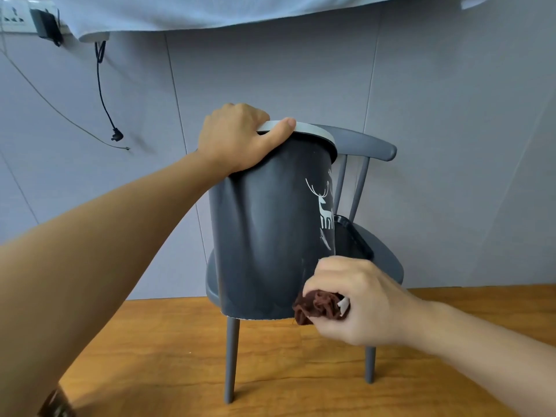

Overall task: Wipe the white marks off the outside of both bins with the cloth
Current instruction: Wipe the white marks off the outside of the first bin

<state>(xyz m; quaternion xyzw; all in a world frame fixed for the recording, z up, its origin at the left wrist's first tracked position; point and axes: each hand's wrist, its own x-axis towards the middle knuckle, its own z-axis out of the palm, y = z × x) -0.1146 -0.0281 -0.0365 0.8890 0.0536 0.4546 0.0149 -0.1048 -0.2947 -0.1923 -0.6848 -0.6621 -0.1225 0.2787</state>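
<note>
The bin [264,236], judged light and stiff, is being gripped at its rim by the left hand [237,139]; below that grip, the soft cloth [319,308] is being bunched in the right hand [358,299].

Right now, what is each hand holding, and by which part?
The left hand grips the dark bin by its white rim. The right hand holds a bunched brown cloth in its fingers.

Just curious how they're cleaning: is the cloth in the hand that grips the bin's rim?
No: the left hand grips the bin by its rim, while the right hand holds the brown cloth.
</note>
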